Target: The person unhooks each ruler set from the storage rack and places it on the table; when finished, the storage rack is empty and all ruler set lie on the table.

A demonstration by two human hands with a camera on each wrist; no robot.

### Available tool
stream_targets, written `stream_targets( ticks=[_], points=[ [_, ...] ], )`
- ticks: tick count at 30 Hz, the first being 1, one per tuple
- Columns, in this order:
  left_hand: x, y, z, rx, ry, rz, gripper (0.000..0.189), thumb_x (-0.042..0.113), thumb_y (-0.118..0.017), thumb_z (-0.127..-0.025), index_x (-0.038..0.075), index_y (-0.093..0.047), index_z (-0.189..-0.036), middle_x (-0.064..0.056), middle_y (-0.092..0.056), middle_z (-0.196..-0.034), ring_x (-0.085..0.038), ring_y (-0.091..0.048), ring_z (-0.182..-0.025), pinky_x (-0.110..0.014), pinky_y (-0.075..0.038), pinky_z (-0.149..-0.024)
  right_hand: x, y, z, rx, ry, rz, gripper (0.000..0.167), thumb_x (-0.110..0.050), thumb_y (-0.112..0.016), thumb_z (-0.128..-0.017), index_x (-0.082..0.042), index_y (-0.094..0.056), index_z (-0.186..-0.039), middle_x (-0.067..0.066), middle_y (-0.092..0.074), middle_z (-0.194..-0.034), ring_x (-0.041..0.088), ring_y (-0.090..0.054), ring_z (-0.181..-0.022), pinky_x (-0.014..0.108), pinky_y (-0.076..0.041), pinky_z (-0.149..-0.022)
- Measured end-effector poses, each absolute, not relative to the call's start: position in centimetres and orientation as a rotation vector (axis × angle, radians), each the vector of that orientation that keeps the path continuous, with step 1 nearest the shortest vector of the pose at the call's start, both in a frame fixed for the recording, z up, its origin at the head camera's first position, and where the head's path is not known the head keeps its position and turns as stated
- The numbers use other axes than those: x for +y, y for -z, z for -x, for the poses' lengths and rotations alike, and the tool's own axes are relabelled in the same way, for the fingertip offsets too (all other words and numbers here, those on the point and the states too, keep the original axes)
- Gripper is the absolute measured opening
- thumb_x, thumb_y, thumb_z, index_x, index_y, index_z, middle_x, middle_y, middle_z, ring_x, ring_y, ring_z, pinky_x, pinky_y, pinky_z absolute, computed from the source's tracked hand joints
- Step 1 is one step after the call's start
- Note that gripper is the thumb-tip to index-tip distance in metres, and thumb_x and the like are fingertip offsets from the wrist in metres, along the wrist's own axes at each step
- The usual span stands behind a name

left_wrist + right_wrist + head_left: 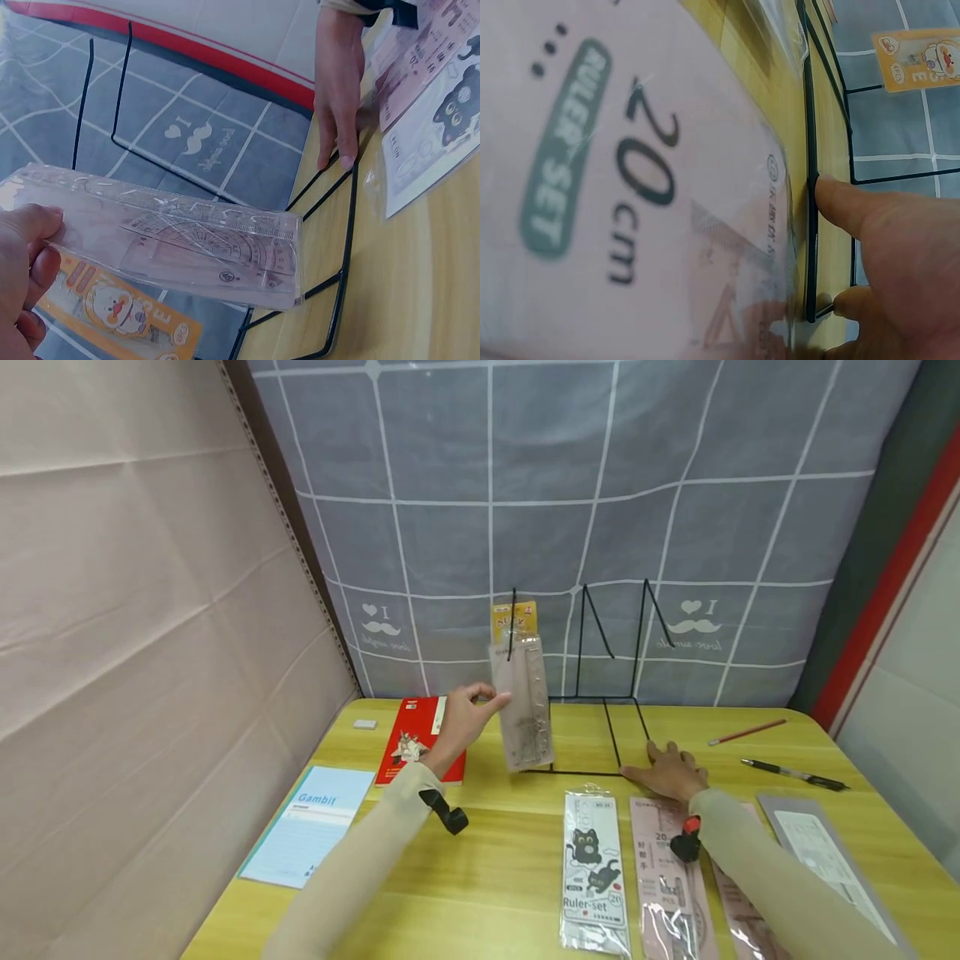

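My left hand (468, 720) pinches a clear packet with a ruler set (522, 706) by its left edge, thumb on the front. A protractor and rulers show through the plastic in the left wrist view. The packet is upright at the left hook of a black wire rack (579, 772); whether the hook passes through it I cannot tell. Behind it hangs a yellow-orange packet (124, 307) with a cartoon figure. At the rack's front right corner my right hand (670, 771) rests, its thumb against the front bar and fingers on the side bar, fairly straight.
A cat-print ruler set (594, 868), pink ruler packets (667, 860) and a grey packet (825, 852) lie in front and right. A red notebook (401, 752), blue notebook (303, 827) and eraser (365, 724) lie left; a pencil (746, 732) and pen (795, 773) right.
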State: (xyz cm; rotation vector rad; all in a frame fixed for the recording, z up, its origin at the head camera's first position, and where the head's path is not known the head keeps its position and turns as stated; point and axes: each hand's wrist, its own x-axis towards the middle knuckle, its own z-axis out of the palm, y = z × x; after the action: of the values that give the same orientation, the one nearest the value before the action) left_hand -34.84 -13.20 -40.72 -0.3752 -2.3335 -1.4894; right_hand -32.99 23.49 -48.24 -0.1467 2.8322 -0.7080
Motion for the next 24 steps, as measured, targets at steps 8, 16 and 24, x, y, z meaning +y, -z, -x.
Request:
stream_targets(
  ticks=[8, 16, 24],
  points=[
    [-12.9, 41.2, 33.4, -2.361, 1.536, 0.313, 0.032, 0.046, -0.081, -0.089, 0.014, -0.077, -0.089, -0.003, -0.069, -0.084, -0.014, -0.039, -0.061, -0.028, -0.037, -0.060, 23.6, 48.3, 33.5, 2.823, 0.717, 0.163, 0.106, -0.067, -0.052, -0.098, 0.006, -0.012, -0.163, 0.047, 0.003, -0.161, 0.074, -0.004, -0.143, 0.087, -0.007, -0.109],
    [-13.4, 41.6, 32.2, -2.381, 1.547, 0.268, 0.033, 0.048, -0.082, -0.087, 0.016, -0.077, -0.090, 0.000, -0.072, -0.092, -0.014, -0.035, -0.057, -0.027, -0.034, -0.058, 23.6, 48.3, 33.4, 2.818, 0.725, 0.154, 0.105, -0.066, -0.053, -0.098, 0.007, -0.012, -0.162, 0.047, 0.003, -0.161, 0.074, -0.003, -0.143, 0.087, -0.006, -0.109],
    [-13.8, 41.3, 31.0, -2.389, 1.556, 0.302, 0.033, 0.050, -0.081, -0.087, 0.017, -0.076, -0.087, 0.003, -0.048, -0.061, -0.014, -0.029, -0.053, -0.027, -0.029, -0.053, 23.7, 48.3, 33.4, 2.819, 0.731, 0.157, 0.105, -0.066, -0.053, -0.098, 0.006, -0.011, -0.162, 0.047, 0.004, -0.161, 0.074, -0.002, -0.143, 0.087, -0.005, -0.109]
  ],
)
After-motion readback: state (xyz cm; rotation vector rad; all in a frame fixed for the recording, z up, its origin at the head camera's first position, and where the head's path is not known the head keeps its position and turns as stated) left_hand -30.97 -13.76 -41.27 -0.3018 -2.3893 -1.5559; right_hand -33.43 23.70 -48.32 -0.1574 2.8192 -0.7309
